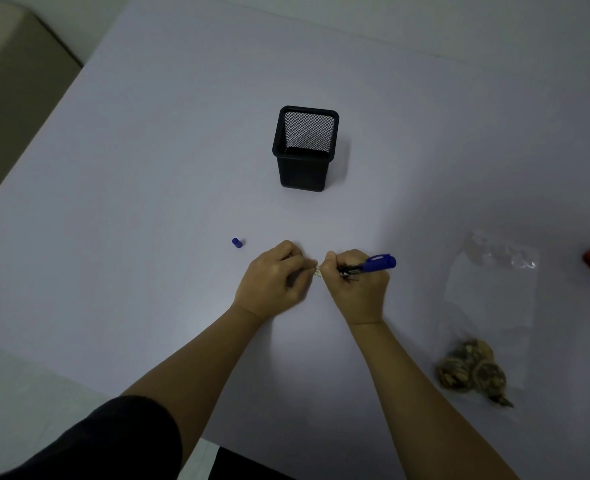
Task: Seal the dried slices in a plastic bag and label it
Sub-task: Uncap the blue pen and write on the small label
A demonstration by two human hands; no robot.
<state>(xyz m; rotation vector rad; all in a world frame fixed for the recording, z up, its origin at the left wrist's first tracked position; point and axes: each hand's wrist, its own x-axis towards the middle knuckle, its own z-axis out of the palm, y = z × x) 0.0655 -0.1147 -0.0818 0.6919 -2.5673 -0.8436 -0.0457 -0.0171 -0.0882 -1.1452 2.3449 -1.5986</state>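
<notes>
Left hand (273, 277): fingers curled, pinching one end of a small label (317, 271).
Right hand (354, 282): fingers wrapped round a blue marker (373, 264) (tip hidden), touching the label's other end.
Cap (237, 242): on the desk (148, 202), left of the hands.
Plastic bag (491, 306): flat, far right; dried slices (470, 370) in its near end.
Pen holder (304, 150): upright, beyond the hands.

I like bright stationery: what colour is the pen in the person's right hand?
Blue pen, held in the right hand; clearest in the head view.
</notes>
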